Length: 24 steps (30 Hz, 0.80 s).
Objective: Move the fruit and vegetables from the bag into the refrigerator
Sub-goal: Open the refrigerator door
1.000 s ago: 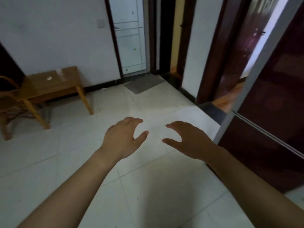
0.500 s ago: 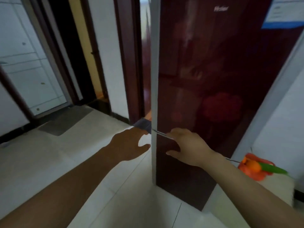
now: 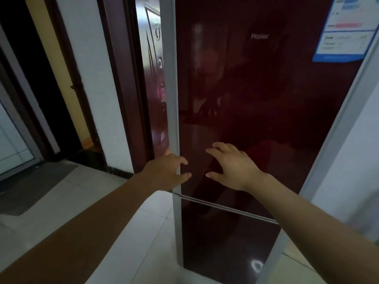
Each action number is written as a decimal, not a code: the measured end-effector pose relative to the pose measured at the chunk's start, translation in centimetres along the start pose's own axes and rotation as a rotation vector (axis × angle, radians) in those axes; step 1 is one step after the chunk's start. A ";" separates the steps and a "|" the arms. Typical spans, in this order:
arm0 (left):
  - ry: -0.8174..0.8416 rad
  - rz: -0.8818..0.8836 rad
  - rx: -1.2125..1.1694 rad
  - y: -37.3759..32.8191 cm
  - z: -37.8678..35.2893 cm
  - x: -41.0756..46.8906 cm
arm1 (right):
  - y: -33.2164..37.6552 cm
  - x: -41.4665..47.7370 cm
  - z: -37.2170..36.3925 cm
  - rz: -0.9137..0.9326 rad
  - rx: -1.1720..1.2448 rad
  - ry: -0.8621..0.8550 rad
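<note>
We face the tall dark-red glossy refrigerator (image 3: 256,99), which fills the middle and right of the head view. Both of its doors are closed: a silver seam runs across it between the upper door and the lower door. A grey metal strip forms its left edge, and white brand lettering sits high on the upper door. The bag of fruit and vegetables does not appear in this view, so we cannot say where it is.

The pale tiled floor (image 3: 61,212) spreads out to the left and under the refrigerator. On it, far left, lies a grey doormat (image 3: 30,187) before a dark doorway. Between that doorway and the refrigerator stands a white wall section (image 3: 98,89) with a dark baseboard, and just beside it a dark-red panelled door (image 3: 155,78) shows in the gap.

A blue-and-white energy label sticker (image 3: 346,29) is stuck at the upper right corner of the upper door.

Our right hand (image 3: 233,167) is held in front of the upper door, just above the seam, fingers spread and curled, its grip wide and empty. Whether the fingertips touch the glass we cannot tell. Our left hand (image 3: 166,173) is at the grey left edge at the same height, fingers curled loosely, thumb over the strip, holding nothing.
</note>
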<state>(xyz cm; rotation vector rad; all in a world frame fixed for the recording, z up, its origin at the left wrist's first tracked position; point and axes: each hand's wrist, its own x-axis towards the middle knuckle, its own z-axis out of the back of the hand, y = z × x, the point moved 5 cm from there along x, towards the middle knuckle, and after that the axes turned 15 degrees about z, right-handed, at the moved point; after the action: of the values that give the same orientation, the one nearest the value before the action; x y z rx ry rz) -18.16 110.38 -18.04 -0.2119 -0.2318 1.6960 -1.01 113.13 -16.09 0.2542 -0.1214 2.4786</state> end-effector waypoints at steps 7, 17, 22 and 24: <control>-0.076 -0.113 -0.125 5.4 5.0 9.9 | -0.3 8.9 0.0 -0.116 -0.102 -0.319; -0.210 -0.215 -0.445 8.2 10.6 22.6 | -3.9 16.4 -0.4 -0.461 -0.325 -0.518; -0.030 -0.293 -0.575 6.6 10.0 24.9 | -5.7 17.0 -1.4 -0.566 -0.298 -0.473; -0.013 -0.318 -0.620 6.3 9.5 25.0 | -5.8 17.2 -1.7 -0.568 -0.287 -0.473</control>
<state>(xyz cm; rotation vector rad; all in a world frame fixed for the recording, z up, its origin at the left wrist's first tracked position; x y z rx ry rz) -30.16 133.99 -10.83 -0.5896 -0.7607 1.2709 -11.14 128.07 -13.99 0.6476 -0.5207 1.7763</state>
